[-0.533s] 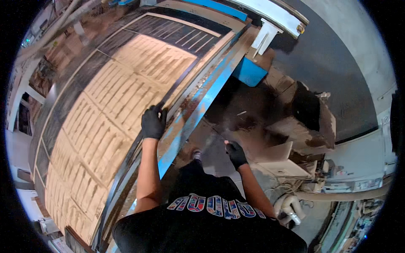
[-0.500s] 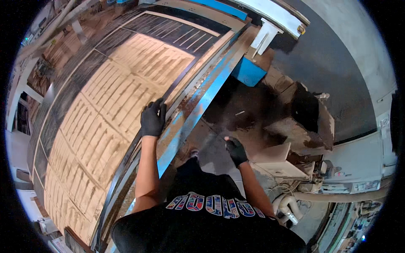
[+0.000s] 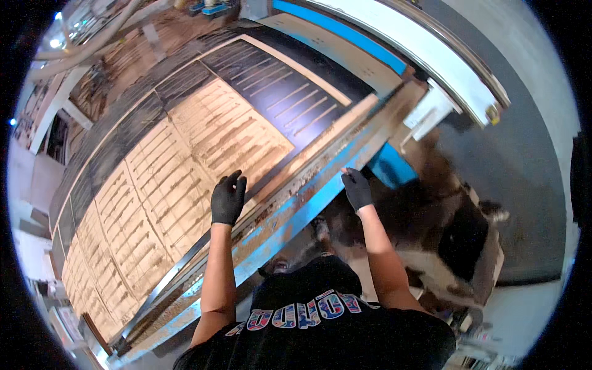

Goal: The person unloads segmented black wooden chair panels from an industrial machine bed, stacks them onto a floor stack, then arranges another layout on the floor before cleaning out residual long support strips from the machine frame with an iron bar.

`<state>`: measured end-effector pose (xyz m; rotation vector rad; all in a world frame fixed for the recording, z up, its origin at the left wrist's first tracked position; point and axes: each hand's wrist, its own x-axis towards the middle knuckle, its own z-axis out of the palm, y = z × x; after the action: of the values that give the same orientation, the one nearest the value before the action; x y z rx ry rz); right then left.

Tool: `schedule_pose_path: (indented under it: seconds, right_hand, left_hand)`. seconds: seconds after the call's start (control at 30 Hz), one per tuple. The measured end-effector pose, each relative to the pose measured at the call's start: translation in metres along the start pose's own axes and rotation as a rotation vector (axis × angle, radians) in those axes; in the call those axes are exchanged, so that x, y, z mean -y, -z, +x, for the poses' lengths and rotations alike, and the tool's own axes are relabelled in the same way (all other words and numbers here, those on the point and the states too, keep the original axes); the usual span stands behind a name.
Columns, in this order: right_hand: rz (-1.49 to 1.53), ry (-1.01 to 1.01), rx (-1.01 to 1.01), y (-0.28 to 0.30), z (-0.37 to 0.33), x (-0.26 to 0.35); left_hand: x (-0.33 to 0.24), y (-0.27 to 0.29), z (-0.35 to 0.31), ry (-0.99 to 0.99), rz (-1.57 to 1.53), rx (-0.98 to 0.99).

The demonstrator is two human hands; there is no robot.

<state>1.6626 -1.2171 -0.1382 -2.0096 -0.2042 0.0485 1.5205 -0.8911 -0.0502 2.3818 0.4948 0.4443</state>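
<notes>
My left hand (image 3: 228, 197), in a black glove, is over the near edge of a large grooved board (image 3: 231, 139). Its fingers are slightly bent and apart, and nothing shows in them; whether they touch the board I cannot tell. A dark narrow strip (image 3: 169, 277) runs along this edge below the hand. My right hand (image 3: 357, 188), gloved likewise with a bare fingertip, is at the blue side rail (image 3: 308, 205) of the machine bed. Its fingers point forward, loosely bent, with nothing visible in them. The board has rows of slots, tan dusty panels and a black area.
A long white machine beam (image 3: 413, 46) crosses the far right end of the bed, with a white bracket (image 3: 431, 114) below it. A blue block (image 3: 393, 166) juts out beside the rail. Dark dust lies on the floor (image 3: 407, 216) to my right.
My right hand has moved forward to the blue rail from beside my body. The left hand remains near the board's edge. The view has turned, and the beam appears nearer.
</notes>
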Motion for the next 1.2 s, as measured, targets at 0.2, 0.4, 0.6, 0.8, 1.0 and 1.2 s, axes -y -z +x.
schedule_pose_path:
  seconds: [0.2,0.4,0.6,0.8,1.0,1.2]
  right_hand:
    - [-0.391,0.16,0.042,0.004,0.173,-0.01]
    - [-0.771,0.242,0.115,-0.013,0.271,-0.004]
    - [-0.853,0.166,0.234,-0.005,0.3,-0.013]
    - [-0.837,0.235,0.215,0.0,0.306,-0.023]
    - [-0.77,0.245,0.202,0.001,0.311,-0.018]
    - [-0.668,0.262,0.176,0.001,0.328,-0.035]
  left_hand:
    - [-0.024,-0.09,0.045,0.137,-0.073,0.138]
    - [-0.011,-0.175,0.091,0.364,-0.144,0.116]
    - [-0.035,-0.21,0.109,0.442,0.02,0.06]
    - [-0.064,-0.209,0.118,0.561,-0.046,0.147]
    - [-0.037,-0.226,0.109,0.634,-0.229,0.035]
    - [-0.06,-0.22,0.121,0.86,-0.694,-0.075]
